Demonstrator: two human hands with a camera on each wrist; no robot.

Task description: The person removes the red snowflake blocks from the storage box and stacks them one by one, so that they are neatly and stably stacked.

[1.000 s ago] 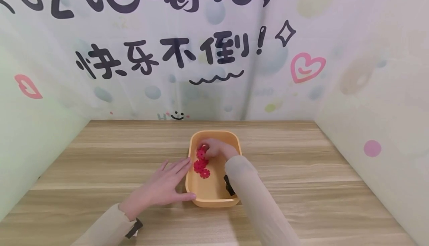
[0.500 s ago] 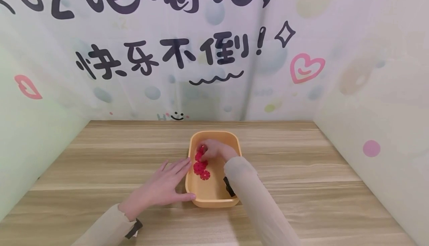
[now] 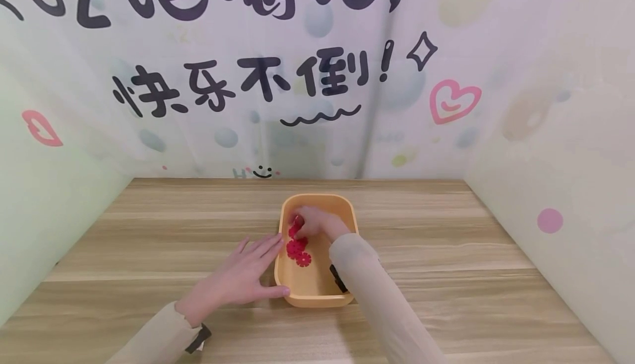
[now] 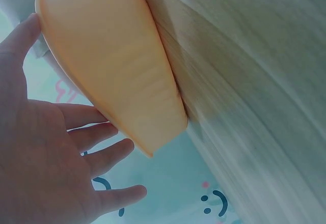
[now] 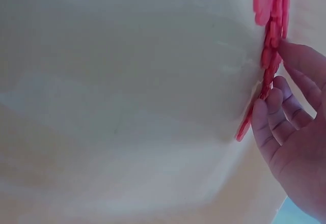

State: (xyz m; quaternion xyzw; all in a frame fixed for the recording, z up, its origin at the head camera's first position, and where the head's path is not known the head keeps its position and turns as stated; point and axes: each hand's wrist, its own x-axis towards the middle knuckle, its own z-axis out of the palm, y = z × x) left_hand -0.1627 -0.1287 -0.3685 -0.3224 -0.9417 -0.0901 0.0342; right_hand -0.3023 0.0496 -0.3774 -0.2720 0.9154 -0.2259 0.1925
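Fingers spread, the left hand (image 3: 238,278) touches an orange tray (image 3: 317,301), lower center; inside its left edge, the right hand (image 3: 319,222) pinches red discs (image 3: 297,248). Wooden tabletop (image 3: 461,276) flanks both sides.

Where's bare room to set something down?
Bare table lies between the right sleeve and right wall, and left of the left hand. Inside the tub, the near end is bare; red discs and the right hand crowd the left side.

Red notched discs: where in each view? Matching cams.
Head: red notched discs below centre, inside the orange bin, along its left side.
Left wrist: not in it.
Right wrist: upper right, running down from the top edge, touching the right hand.
Shared landmark: orange bin, in all three.
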